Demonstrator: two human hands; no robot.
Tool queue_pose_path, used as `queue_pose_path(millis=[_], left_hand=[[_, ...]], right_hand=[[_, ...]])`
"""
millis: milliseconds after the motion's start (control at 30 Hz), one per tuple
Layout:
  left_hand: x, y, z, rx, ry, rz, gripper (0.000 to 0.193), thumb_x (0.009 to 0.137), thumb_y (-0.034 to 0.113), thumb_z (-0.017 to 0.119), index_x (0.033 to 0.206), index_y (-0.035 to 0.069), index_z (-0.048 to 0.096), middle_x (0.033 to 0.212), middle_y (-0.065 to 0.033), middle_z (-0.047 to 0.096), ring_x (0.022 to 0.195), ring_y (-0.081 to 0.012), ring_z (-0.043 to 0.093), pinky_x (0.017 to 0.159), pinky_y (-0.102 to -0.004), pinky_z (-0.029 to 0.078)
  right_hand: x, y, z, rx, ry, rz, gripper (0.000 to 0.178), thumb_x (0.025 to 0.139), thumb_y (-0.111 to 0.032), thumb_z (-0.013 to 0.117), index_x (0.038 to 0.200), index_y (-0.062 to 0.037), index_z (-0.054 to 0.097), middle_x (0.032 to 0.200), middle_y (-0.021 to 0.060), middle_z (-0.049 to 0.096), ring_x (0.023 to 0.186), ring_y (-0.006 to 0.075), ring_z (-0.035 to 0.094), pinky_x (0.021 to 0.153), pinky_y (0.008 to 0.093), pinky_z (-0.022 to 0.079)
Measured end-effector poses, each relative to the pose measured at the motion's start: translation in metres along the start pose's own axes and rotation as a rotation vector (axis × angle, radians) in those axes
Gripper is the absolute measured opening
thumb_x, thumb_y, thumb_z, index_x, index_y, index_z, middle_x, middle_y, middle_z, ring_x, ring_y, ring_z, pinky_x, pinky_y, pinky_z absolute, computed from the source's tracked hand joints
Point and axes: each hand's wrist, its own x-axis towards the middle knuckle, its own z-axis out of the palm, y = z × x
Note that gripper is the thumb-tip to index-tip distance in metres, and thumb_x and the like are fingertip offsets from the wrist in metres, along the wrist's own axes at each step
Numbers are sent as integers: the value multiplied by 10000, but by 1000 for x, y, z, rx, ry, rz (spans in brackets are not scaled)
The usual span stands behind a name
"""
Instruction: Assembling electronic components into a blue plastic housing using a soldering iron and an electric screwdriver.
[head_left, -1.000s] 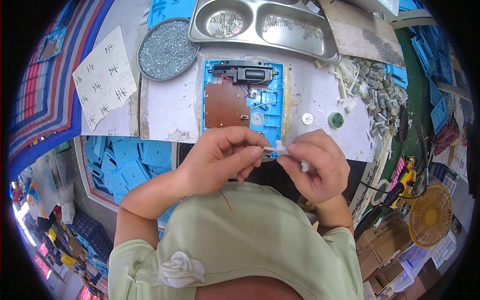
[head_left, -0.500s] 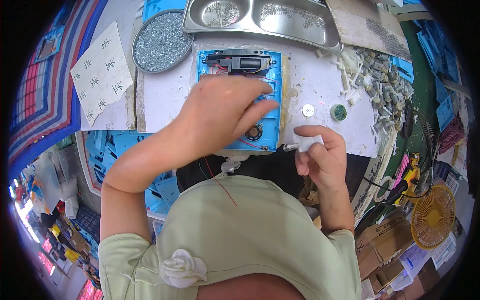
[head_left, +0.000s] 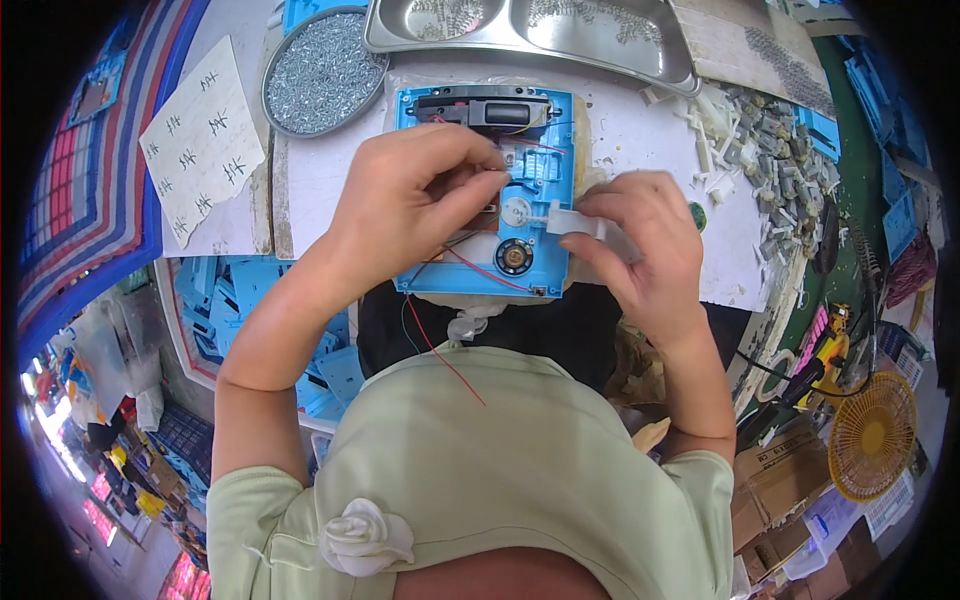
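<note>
A light-blue plastic casing (head_left: 555, 270) lies open-side up in front of me, with a black mechanism (head_left: 500, 112), a small round speaker (head_left: 515, 257) and loose red wires. My left hand (head_left: 425, 190) reaches over its left half, thumb and fingertips pinched together; what they hold, if anything, is hidden. A whitish disc (head_left: 516, 210) sits in the casing beside those fingertips. My right hand (head_left: 640, 240) grips a white plastic part (head_left: 572, 221) between thumb and fingers. The part's narrow end lies over the casing's right edge, close to the disc.
A round tray of small screws (head_left: 325, 75) and a steel tray (head_left: 540, 40) with small metal pieces stand at the back. White and grey plastic parts (head_left: 765, 175) are heaped at right, near a small green-filled pot (head_left: 697, 217). Blue panels (head_left: 230, 300) fill a bin at left.
My right hand has carried the white plastic part up and left, from beside the casing to over its edge. My left hand has drawn back left, uncovering the disc, and its fingers have closed together.
</note>
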Motion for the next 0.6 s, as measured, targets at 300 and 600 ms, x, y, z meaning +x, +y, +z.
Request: queue_pose_path(millis=[300, 600], left_hand=[[-10, -11, 7, 50, 78, 99, 103, 878, 10, 745, 969, -9, 703, 873, -77, 706, 696, -112, 657, 603, -235, 505], [-11, -14, 14, -8, 133, 130, 107, 873, 15, 756, 958, 8, 690, 832, -56, 687, 630, -97, 605, 552, -236, 462]], right_hand=[[23, -12, 6, -191, -122, -225, 363, 658, -188, 874, 934, -90, 659, 926, 47, 622, 868, 289, 561, 705, 386, 479], [6, 21, 34, 88, 14, -194, 391, 647, -202, 908, 940, -84, 678, 891, 51, 636, 834, 294, 553, 688, 371, 459]])
